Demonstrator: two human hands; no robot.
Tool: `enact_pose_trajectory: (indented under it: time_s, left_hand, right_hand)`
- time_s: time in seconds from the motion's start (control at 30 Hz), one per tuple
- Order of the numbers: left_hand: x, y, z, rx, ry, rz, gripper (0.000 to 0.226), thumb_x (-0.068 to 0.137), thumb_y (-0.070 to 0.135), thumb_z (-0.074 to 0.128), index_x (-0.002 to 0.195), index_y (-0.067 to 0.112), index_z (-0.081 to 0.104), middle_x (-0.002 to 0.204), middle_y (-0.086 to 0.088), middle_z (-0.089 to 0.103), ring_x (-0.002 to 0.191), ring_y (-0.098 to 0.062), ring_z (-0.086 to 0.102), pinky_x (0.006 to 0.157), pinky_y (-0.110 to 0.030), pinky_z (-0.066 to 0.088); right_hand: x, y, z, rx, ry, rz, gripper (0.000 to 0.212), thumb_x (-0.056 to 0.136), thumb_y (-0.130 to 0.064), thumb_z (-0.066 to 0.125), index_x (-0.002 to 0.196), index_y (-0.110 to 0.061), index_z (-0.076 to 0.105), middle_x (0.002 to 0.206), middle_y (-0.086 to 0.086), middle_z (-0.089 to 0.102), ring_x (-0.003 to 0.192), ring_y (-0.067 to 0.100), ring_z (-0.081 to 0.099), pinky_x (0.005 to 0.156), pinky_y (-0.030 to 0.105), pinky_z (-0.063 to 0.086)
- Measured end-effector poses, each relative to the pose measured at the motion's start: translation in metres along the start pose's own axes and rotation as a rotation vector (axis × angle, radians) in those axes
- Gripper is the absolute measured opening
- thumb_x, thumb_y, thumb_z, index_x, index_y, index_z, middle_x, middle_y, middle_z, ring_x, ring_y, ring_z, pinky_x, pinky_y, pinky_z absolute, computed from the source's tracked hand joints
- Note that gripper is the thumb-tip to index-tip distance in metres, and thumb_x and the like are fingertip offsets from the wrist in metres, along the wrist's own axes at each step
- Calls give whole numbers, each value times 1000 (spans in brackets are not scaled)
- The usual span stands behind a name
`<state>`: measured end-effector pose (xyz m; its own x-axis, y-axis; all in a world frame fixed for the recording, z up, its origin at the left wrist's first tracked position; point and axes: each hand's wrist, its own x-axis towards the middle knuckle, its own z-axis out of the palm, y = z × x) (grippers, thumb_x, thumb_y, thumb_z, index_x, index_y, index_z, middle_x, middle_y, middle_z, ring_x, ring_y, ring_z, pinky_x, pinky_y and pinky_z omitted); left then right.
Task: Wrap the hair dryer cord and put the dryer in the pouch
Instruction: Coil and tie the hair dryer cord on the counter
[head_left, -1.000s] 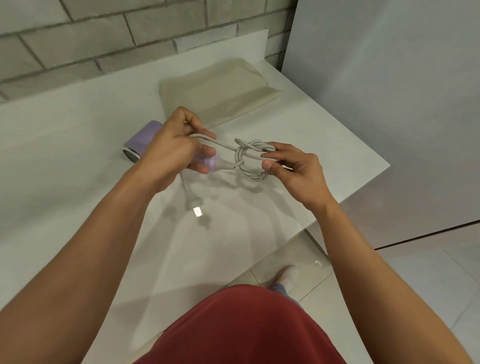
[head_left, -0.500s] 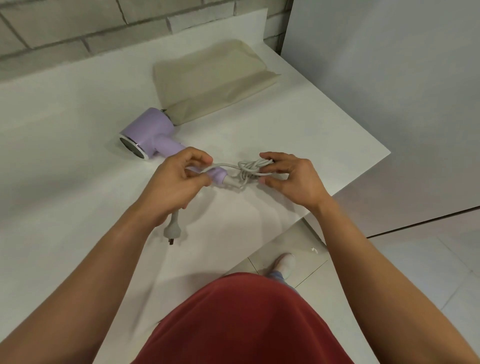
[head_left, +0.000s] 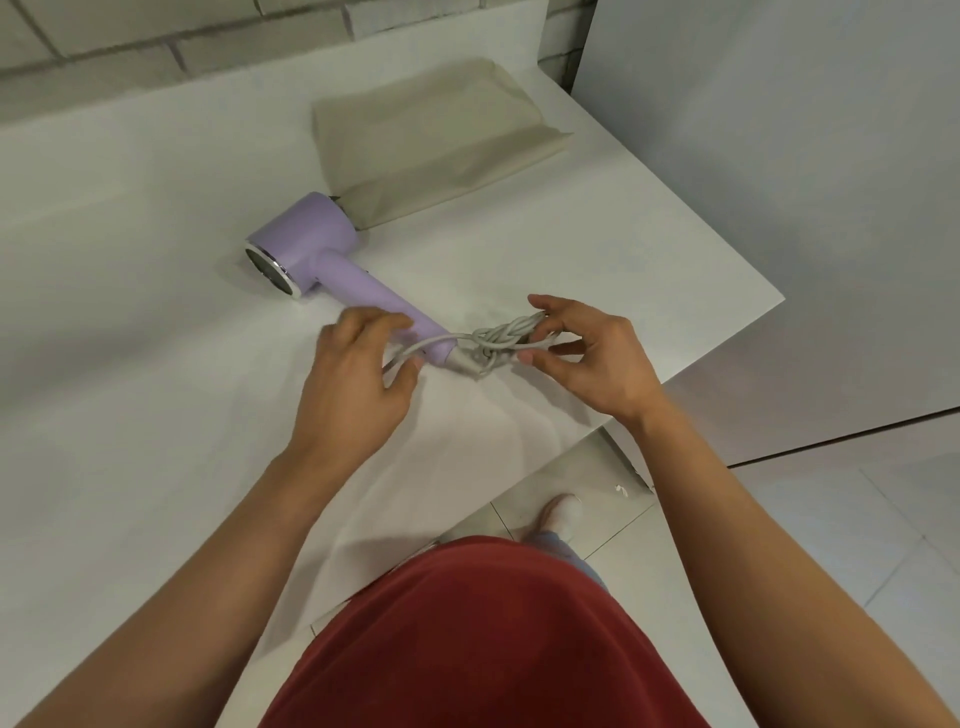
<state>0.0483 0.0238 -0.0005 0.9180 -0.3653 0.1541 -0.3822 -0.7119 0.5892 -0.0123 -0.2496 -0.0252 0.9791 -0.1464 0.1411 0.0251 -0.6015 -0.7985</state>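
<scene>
Dryer (head_left: 322, 244): lilac plastic, smooth and matt. It has a short round barrel with a bright chrome ring on its end and a straight tubular handle. I see it lying on its side at centre left of the frame, with the handle pointing to the lower right and the back of the barrel just beside the pouch's open end.
Cord (head_left: 501, 340): pale grey, round, rubbery-looking. Most of it is gathered into a tight knotted bundle at the foot of the handle, mid-frame. One loose strand runs left from the bundle across the handle end.
Pouch (head_left: 426, 130): beige cloth, soft and creased, rectangular, lying flat at upper centre. I cannot see inside it. The dryer lies outside it on the table.
Left hand (head_left: 358, 389): fingers curled round the loose strand, beside the handle end.
Right hand (head_left: 592, 358): thumb below and fingertips above, pinching the right end of the bundle.
Table (head_left: 156, 364): white, smooth, matt slab with a sharp corner at the right.
Wall (head_left: 104, 47): grey brick with recessed joints, upper left.
Shirt (head_left: 493, 649): red cloth, bottom centre.
</scene>
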Motion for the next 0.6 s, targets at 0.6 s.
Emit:
enact_pose_trajectory:
  time_s: [0.6]
  left_hand:
    - [-24,29,40,-403,-250,-296,17,95,40,68,92,24,74,84,14,73,79,-1,68,74,-16,53]
  right_hand:
    - [-16,-7,10,-9,9,-9,49,85,-24,88,130,-18,69,116,-3,64,107,10,66,89,25,61]
